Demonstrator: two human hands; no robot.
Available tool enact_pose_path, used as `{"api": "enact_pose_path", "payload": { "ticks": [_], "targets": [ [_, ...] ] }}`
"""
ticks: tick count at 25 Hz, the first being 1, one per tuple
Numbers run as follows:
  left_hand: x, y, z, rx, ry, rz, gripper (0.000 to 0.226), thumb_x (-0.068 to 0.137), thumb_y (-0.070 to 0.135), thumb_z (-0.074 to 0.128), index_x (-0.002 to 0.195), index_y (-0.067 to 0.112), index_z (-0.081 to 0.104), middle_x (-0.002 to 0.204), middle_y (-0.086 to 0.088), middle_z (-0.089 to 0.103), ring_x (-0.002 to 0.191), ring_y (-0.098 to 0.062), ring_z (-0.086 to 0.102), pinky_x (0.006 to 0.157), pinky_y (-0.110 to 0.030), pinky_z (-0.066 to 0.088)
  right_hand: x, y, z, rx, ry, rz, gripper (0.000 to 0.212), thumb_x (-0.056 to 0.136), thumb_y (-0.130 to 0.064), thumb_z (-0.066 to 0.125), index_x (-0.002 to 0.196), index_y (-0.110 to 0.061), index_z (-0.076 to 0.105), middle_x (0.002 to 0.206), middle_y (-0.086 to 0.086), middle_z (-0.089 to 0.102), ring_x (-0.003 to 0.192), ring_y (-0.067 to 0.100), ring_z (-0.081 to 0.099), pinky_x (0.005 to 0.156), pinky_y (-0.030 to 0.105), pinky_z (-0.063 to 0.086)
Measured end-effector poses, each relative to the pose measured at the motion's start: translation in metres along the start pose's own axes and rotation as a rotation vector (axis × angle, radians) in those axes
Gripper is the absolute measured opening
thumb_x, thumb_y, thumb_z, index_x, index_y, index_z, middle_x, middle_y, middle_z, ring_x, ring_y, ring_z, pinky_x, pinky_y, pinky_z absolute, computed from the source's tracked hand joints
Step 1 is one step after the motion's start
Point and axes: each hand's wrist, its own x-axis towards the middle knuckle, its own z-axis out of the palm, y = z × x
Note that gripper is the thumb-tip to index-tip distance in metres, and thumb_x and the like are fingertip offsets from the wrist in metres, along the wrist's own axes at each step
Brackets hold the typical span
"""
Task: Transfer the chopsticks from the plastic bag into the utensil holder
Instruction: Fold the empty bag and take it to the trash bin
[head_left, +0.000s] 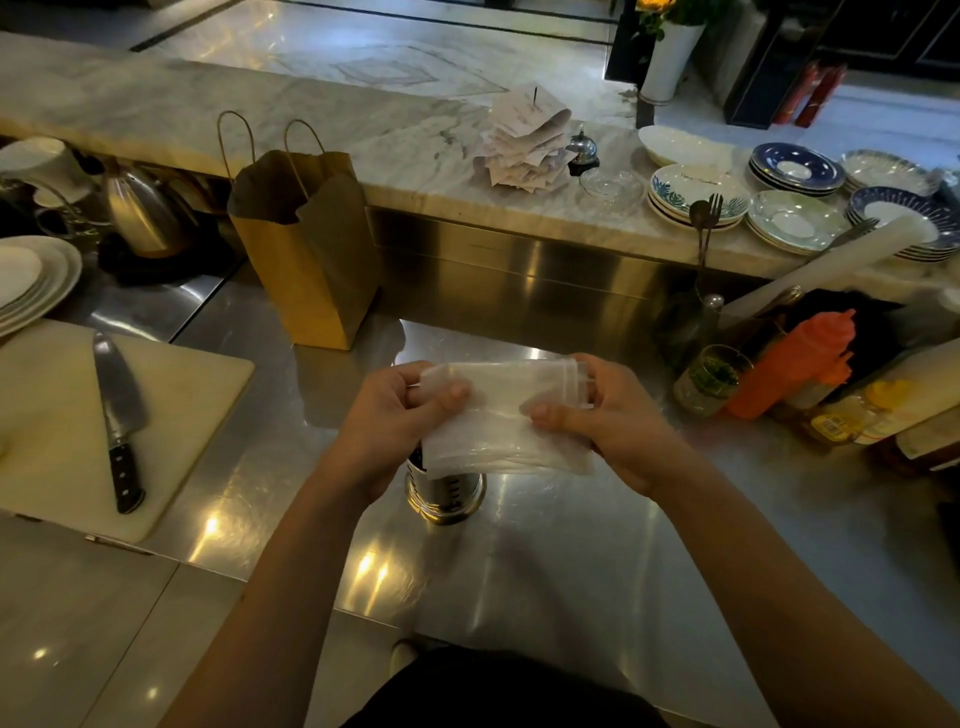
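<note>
Above steel holder (445, 500), crinkled translucent bag (501, 423)

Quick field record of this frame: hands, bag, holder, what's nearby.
left hand: pinches left edge of plastic bag
right hand: pinches the bag's right edge
plastic bag: held spread out, above the utensil holder
utensil holder: upright on steel counter, top hidden by the bag
chopsticks: none visible
nearby: knife on cutting board, left; paper bag behind
</note>
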Motion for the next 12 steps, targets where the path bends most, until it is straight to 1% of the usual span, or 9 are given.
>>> {"api": "enact_pose_path", "payload": {
  "ticks": [3,5,7,9,12],
  "targets": [
    [-0.003,-0.001,0.003,-0.103,-0.001,-0.028,0.032,0.087,0.028,0.059,0.107,0.004,0.068,0.094,-0.010,0.076,0.085,-0.021,0.072,0.072,-0.032,0.060,0.002,0.000,-0.002,-0.024,0.026,-0.049,0.042,0.071,-0.009,0.082,0.109,-0.009,0.063,0.099,0.004,0.071,0.095,0.022,0.070,0.077,0.042,0.061],
    [-0.003,-0.001,0.002,-0.158,-0.027,-0.061,0.037,0.080,0.031,0.062,0.110,0.010,0.067,0.097,-0.009,0.076,0.090,-0.023,0.072,0.075,-0.035,0.061,0.003,0.000,0.001,-0.058,0.061,-0.090,0.040,0.071,-0.011,0.082,0.106,-0.011,0.064,0.096,0.002,0.072,0.092,0.018,0.071,0.076,0.040,0.062],
    [-0.004,-0.002,-0.001,-0.122,-0.099,-0.079,0.037,0.073,0.025,0.069,0.108,0.016,0.067,0.099,-0.006,0.076,0.094,-0.022,0.072,0.077,-0.034,0.060,0.003,0.000,0.003,-0.057,0.092,-0.123,0.039,0.070,-0.011,0.083,0.104,-0.012,0.064,0.094,0.000,0.073,0.091,0.017,0.071,0.075,0.040,0.062],
    [-0.005,-0.004,-0.003,-0.056,-0.161,-0.064,0.036,0.070,0.017,0.073,0.106,0.017,0.068,0.099,-0.003,0.076,0.093,-0.019,0.072,0.077,-0.030,0.058,0.002,0.002,0.007,-0.040,0.099,-0.129,0.039,0.071,-0.009,0.082,0.105,-0.012,0.064,0.096,0.002,0.072,0.091,0.019,0.071,0.075,0.040,0.062],
    [-0.004,-0.006,-0.005,-0.045,-0.163,-0.009,0.036,0.070,0.008,0.077,0.105,0.009,0.069,0.097,-0.008,0.076,0.090,-0.019,0.072,0.076,-0.030,0.058,0.000,0.004,0.010,0.013,0.082,-0.105,0.039,0.072,-0.005,0.080,0.107,-0.010,0.063,0.100,0.005,0.071,0.094,0.021,0.070,0.073,0.039,0.062]
  ]
}}
